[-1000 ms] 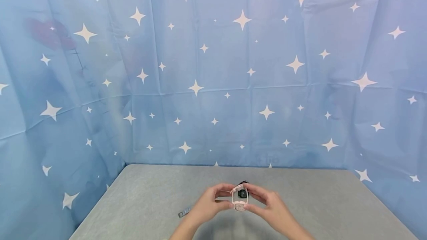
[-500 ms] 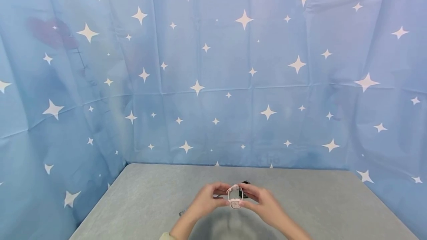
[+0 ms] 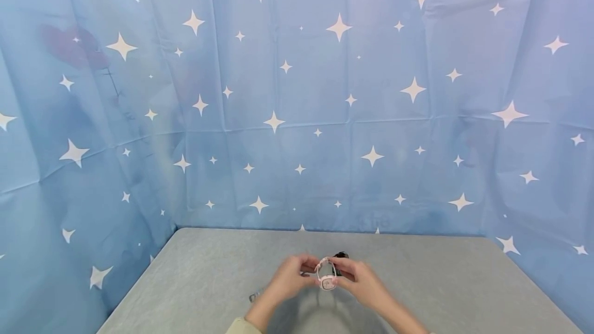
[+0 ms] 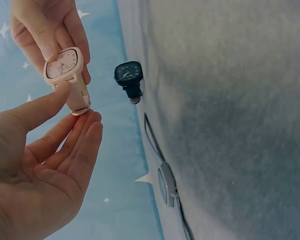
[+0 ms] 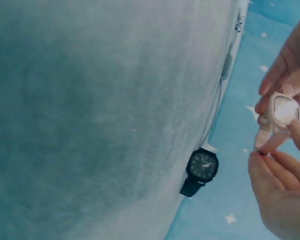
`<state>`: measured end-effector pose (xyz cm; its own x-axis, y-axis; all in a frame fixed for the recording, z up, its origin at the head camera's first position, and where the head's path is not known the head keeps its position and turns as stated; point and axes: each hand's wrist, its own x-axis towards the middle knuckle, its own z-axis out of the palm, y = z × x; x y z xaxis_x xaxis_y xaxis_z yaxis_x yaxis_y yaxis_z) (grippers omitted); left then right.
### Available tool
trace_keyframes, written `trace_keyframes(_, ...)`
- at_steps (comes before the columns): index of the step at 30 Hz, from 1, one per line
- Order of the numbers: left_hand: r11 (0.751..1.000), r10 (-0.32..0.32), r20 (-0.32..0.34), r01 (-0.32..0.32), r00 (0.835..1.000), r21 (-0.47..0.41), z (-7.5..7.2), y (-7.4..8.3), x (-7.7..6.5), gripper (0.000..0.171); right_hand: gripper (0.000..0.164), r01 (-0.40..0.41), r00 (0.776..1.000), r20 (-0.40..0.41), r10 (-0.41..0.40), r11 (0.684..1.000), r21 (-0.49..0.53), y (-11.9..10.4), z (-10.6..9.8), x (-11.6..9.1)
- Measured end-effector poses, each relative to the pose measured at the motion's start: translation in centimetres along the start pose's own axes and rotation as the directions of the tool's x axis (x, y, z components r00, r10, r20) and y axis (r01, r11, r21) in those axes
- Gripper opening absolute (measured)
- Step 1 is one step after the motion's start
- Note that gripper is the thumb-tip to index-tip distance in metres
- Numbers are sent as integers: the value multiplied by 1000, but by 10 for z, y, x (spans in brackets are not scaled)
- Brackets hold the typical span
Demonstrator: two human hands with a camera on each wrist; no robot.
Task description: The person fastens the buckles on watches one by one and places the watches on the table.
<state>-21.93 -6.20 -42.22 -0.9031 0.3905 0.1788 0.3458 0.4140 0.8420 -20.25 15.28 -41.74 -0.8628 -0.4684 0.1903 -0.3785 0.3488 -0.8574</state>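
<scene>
A pale pink wristwatch (image 3: 327,283) with its strap closed in a loop is held up over the table between both hands. My left hand (image 3: 289,278) pinches its left side, thumb by the case and fingers at the strap. From the other side my right hand (image 3: 364,281) grips it in the same way. The left wrist view shows the watch's dial (image 4: 63,64) with the thumbs at its edges. Behind the hands a black wristwatch (image 5: 202,165) stands on the table, partly hidden in the head view.
Beside my left forearm lies a grey-blue wristwatch (image 4: 167,185), strap stretched out and mostly covered by the arm in the head view. The grey table (image 3: 209,262) meets a blue star-patterned curtain (image 3: 297,92) at its back and sides.
Both hands have shifted slightly left with the pink watch over the past second. My left forearm covers more of the grey-blue watch than at first. The grip looks the same.
</scene>
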Motion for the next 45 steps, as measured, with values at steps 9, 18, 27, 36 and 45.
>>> trace_keyframes(9, 993, -36, -2, 36, 999, 111, 15, -4, 8, 32, 46, -30, 999, 15, 31, 998, -63, 9, 0, 4)
trace_keyframes(18, 972, -128, 22, 121, 992, 201, 25, -3, 13, 28, 38, -47, 998, 34, 51, 993, -109, 21, 2, 8)
trace_keyframes(27, 950, -146, 45, 128, 988, 285, 32, -5, 13, 23, 36, -122, 990, 59, 127, 989, -89, 26, 4, 8)
trace_keyframes(36, 957, -115, 25, 104, 993, 270, 34, -4, 11, 24, 35, -152, 987, 41, 157, 983, -99, 24, 1, 5)
trace_keyframes(45, 955, -147, 5, 140, 989, 260, 29, -5, 10, 22, 32, -94, 995, 17, 96, 990, -109, 22, -2, -2)
